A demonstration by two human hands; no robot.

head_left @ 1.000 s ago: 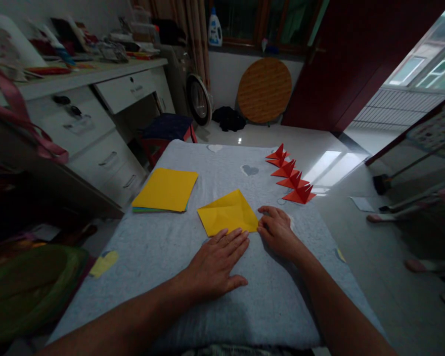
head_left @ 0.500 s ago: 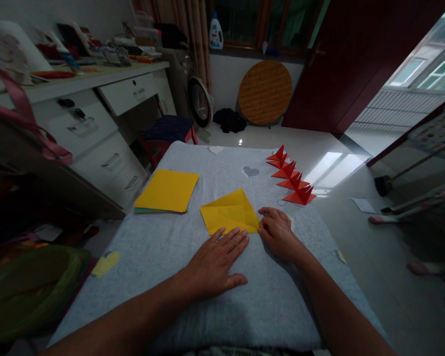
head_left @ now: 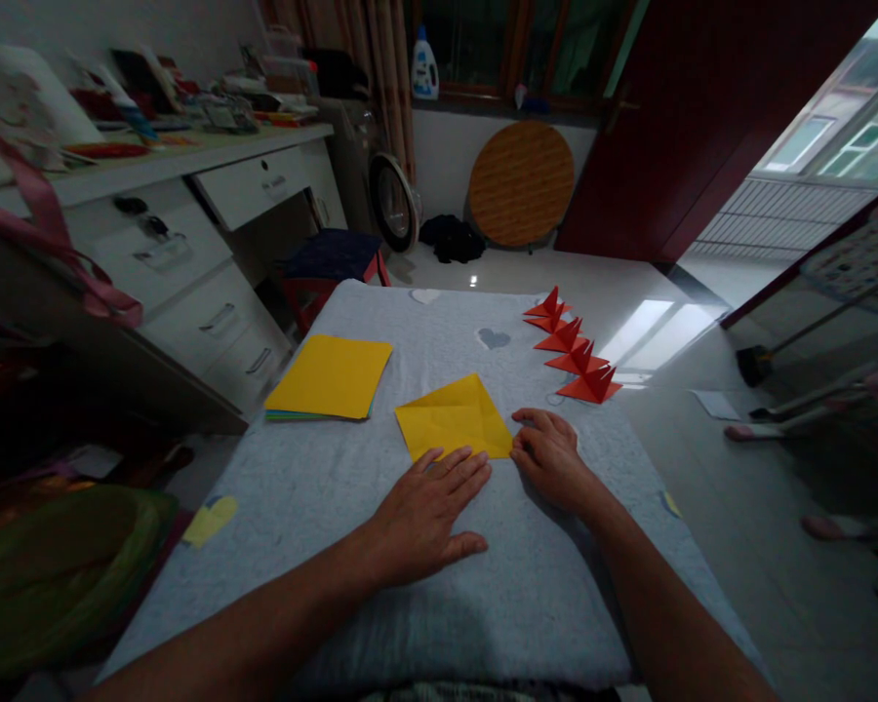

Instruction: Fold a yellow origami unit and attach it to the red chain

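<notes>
A sheet of yellow origami paper (head_left: 455,414), partly folded and creased, lies on the cloth-covered table in front of me. My left hand (head_left: 431,512) rests flat with its fingers stretched out, the fingertips on the paper's near edge. At the paper's right corner, my right hand (head_left: 546,456) is closed in a pinch, thumb and forefinger on the corner. To the left is a stack of square paper (head_left: 333,377), yellow on top with other colours below. Several folded red paper pieces (head_left: 589,382) with pointed tips stand in a row at the table's far right.
A pale blue cloth with heart patterns (head_left: 494,337) covers the table. Beyond it are a dark-topped stool (head_left: 335,255), a white cluttered desk (head_left: 212,156), a washing machine with its door open (head_left: 395,203), and a round wooden board (head_left: 523,183) against the wall.
Both hands have kept nearly the same place on the yellow paper. Its near fold looks slightly flatter, and the right corner has shifted a touch with my right fingers.
</notes>
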